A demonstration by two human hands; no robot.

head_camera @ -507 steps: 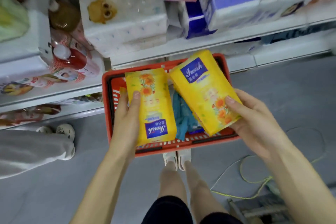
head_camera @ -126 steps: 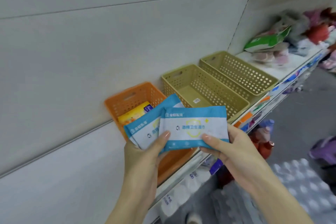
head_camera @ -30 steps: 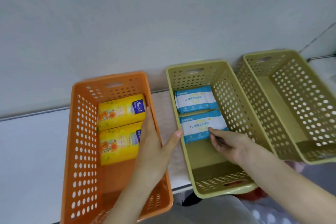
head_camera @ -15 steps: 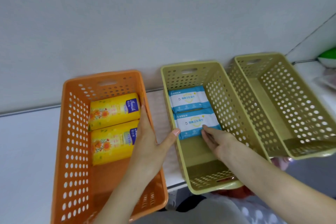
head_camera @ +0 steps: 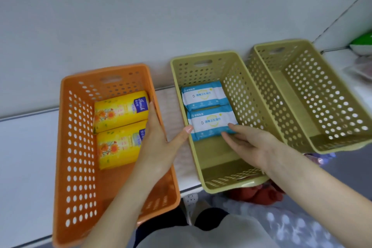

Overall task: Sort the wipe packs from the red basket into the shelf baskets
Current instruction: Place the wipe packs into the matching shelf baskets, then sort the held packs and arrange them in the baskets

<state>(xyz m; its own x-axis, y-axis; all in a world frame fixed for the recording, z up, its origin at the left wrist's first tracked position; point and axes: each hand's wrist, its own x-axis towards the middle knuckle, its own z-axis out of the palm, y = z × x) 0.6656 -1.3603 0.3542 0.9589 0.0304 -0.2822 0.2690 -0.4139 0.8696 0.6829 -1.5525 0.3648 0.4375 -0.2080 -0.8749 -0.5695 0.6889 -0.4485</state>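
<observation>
My right hand (head_camera: 244,143) rests inside the middle olive basket (head_camera: 213,60), fingers loosely spread, the fingertips (head_camera: 231,126) touching the near edge of the second blue pack (head_camera: 211,124); it pinches nothing. A few seconds ago I held both blue packs in the air in front of the shelf, and now they lie flat in this basket, the first blue pack (head_camera: 203,94) toward the wall and the second just in front of it, edges touching; in the last second the hand only nudged the near pack straight. I judge that the blue pair is sorted and I can let go. My left hand (head_camera: 159,141) lies open over the right wall of the orange basket (head_camera: 66,147), just left of the olive one, with the thumb reaching across the gap to the olive rim, steadying it I think. Inside the orange basket two yellow packs (head_camera: 118,127) lie one behind the other. To the right of the middle basket stands another olive basket (head_camera: 302,46), with nothing in it. The red basket is not in view, so I cannot tell how many packs remain. Nothing blocks the withdrawal of the hands; only the basket walls are close to the wrists.
</observation>
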